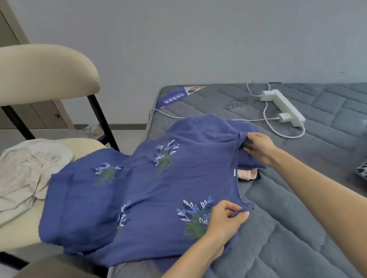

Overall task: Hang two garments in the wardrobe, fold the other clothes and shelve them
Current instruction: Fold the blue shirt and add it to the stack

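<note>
Between the left hand (224,219) and right hand (260,148), each pinching the same edge, the blue embroidered garment (157,190) lies spread over mattress (298,228) and chair seat (7,239), apparently mid-fold, so that edge probably needs carrying across evenly.
</note>
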Demonstrator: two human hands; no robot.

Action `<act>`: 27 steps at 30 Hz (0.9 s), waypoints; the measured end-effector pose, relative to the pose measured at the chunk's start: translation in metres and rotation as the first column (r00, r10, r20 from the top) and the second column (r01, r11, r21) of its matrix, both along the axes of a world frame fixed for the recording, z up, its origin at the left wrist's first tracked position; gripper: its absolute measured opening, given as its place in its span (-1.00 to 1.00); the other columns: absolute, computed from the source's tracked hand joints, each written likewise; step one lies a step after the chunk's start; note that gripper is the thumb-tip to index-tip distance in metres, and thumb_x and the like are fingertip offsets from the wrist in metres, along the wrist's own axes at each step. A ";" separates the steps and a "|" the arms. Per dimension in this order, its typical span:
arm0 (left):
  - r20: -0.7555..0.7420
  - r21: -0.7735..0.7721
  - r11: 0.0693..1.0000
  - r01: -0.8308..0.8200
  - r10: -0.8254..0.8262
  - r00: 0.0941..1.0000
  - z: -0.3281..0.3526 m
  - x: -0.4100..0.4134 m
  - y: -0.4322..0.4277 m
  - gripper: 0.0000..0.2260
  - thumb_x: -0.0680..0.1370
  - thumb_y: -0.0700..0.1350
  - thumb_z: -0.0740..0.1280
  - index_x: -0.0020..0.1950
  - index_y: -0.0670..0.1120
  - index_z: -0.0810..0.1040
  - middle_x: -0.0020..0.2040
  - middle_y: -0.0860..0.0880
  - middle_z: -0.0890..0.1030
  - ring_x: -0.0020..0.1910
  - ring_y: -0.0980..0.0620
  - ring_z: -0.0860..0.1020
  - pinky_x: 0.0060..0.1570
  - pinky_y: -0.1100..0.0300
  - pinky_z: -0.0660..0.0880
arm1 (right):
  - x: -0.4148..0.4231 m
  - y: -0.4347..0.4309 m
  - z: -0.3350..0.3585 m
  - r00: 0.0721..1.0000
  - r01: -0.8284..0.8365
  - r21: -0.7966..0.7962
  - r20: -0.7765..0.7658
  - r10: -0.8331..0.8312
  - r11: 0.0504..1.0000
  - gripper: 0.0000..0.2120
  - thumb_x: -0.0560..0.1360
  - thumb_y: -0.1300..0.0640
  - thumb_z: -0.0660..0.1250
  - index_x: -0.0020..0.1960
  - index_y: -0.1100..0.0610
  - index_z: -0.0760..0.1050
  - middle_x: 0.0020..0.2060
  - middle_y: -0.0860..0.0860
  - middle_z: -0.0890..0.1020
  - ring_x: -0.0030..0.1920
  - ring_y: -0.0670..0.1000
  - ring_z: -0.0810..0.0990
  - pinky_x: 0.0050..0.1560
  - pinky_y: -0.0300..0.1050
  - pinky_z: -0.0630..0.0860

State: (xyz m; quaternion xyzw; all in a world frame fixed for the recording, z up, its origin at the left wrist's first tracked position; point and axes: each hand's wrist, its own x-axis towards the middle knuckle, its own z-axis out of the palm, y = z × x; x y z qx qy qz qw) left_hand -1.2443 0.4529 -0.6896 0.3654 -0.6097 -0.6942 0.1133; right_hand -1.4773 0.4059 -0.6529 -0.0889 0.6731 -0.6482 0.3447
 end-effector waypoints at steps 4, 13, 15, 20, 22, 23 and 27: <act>0.042 -0.096 0.994 0.060 -0.057 0.997 -0.009 0.001 -0.001 -0.82 0.46 -0.23 0.43 -0.15 0.00 0.47 -0.09 0.06 0.54 -0.16 0.21 0.50 -0.15 0.48 0.40 | -0.001 0.011 -0.005 0.988 -0.090 0.086 -0.116 0.100 0.992 -0.64 0.53 0.39 0.09 -0.38 0.09 0.21 -0.43 0.04 0.24 -0.40 -0.03 0.27 -0.42 -0.33 0.34; 0.080 -0.208 0.949 0.236 -0.224 0.971 0.017 0.041 -0.045 -0.82 0.49 -0.23 0.41 0.04 -0.05 0.52 0.01 0.05 0.61 -0.39 0.25 0.49 -0.28 0.39 0.44 | 0.045 0.045 -0.008 0.684 0.204 0.278 -0.726 0.067 0.939 -0.73 0.55 0.15 0.23 0.23 0.18 0.38 0.19 0.10 0.43 0.24 0.15 0.26 0.09 -0.16 0.24; 0.126 -0.325 0.906 0.271 -0.242 0.962 0.018 0.057 -0.057 -0.85 0.49 -0.24 0.39 -0.01 -0.05 0.52 -0.09 0.02 0.64 -0.42 0.36 0.48 -0.29 0.47 0.37 | 0.066 0.057 -0.011 0.572 0.154 0.262 -0.810 0.130 0.953 -0.80 0.55 0.20 0.24 0.17 0.17 0.42 0.14 0.08 0.45 0.19 0.12 0.28 0.01 -0.24 0.19; 0.317 -0.500 0.718 0.485 -0.369 0.874 0.014 0.102 -0.071 -0.82 0.43 -0.17 0.43 -0.13 0.11 0.54 -0.24 0.14 0.63 -0.35 0.32 0.50 -0.23 0.44 0.40 | 0.129 0.085 -0.016 0.344 -0.111 0.317 -0.877 0.335 0.942 -0.91 0.49 0.28 0.33 -0.01 0.20 0.53 -0.05 0.05 0.56 0.03 0.08 0.42 0.08 -0.14 0.27; 0.391 -0.509 0.639 0.577 -0.427 0.816 0.010 0.119 -0.070 -0.81 0.40 -0.11 0.48 -0.14 0.12 0.53 -0.24 0.13 0.63 -0.36 0.29 0.48 -0.27 0.44 0.38 | 0.155 0.100 -0.023 0.285 -0.222 0.338 -0.875 0.392 0.915 -0.90 0.46 0.30 0.36 -0.02 0.21 0.54 -0.09 0.00 0.55 -0.01 0.07 0.43 0.09 -0.12 0.29; 0.436 -0.521 0.586 0.621 -0.442 0.784 0.007 0.127 -0.069 -0.80 0.38 -0.09 0.50 -0.13 0.12 0.52 -0.22 0.14 0.62 -0.35 0.29 0.47 -0.28 0.45 0.36 | 0.167 0.108 -0.026 0.275 -0.265 0.356 -0.863 0.423 0.896 -0.89 0.45 0.30 0.36 -0.02 0.20 0.54 -0.10 -0.04 0.53 -0.04 0.05 0.42 0.06 -0.17 0.28; 0.676 -0.567 0.321 0.759 -0.345 0.651 -0.009 0.159 -0.062 -0.59 0.33 0.06 0.50 0.14 0.11 0.49 0.04 0.15 0.46 0.02 0.21 0.44 -0.15 0.34 0.32 | 0.208 0.138 -0.044 0.227 -0.398 0.446 -0.798 0.558 0.801 -0.87 0.44 0.25 0.35 -0.02 0.15 0.54 -0.09 -0.04 0.55 -0.05 0.06 0.44 0.07 -0.09 0.37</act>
